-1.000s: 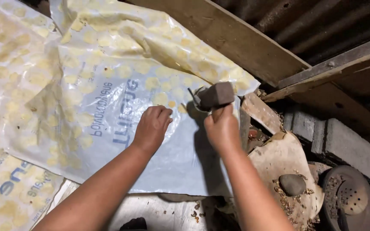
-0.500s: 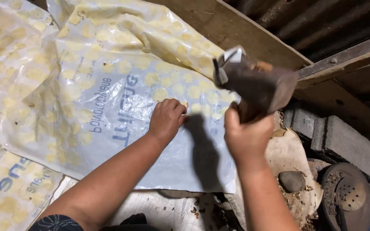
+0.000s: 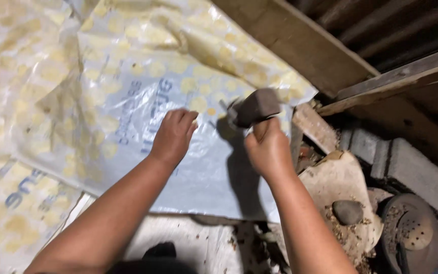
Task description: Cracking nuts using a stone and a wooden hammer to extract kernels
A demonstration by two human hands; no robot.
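the right hand (image 3: pixel 268 152) is gripping a dark hammer (image 3: pixel 253 107), its head sitting against the plastic sheet (image 3: pixel 128 101). the left hand (image 3: pixel 172 137) is pressing the sheet, fingers released, near enough that a glancing blow could be catching them.

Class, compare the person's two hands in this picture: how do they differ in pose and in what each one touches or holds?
The left hand lies spread, palm down, on the pale plastic sheet printed with yellow dots; the right hand is closed in a fist around the dark, blocky hammer head. The left hand holds nothing and presses flat; the right hand stands raised above the sheet's right edge. Both are bare and reach forward side by side.
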